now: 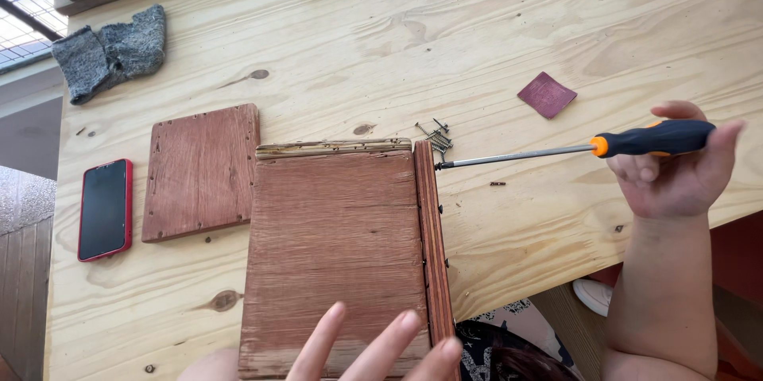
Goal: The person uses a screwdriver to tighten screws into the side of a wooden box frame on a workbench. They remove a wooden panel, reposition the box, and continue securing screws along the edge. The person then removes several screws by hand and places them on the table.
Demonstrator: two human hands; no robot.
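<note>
My right hand [675, 170] grips a screwdriver [556, 150] by its black and orange handle. The long shaft runs left and level, with its tip at the upper end of a narrow side strip [433, 246] on a reddish wooden box [334, 254]. My left hand [373, 349] lies flat on the box's near part with the fingers spread. A small pile of dark screws [435, 136] sits just past the box's far right corner. One loose screw [497, 184] lies below the shaft.
A separate reddish panel [201, 172] lies left of the box, with a red phone [105, 208] beyond it. A grey glove [111, 51] rests far left. A square of dark red sandpaper [547, 95] lies far right. Wooden strips line the far edge.
</note>
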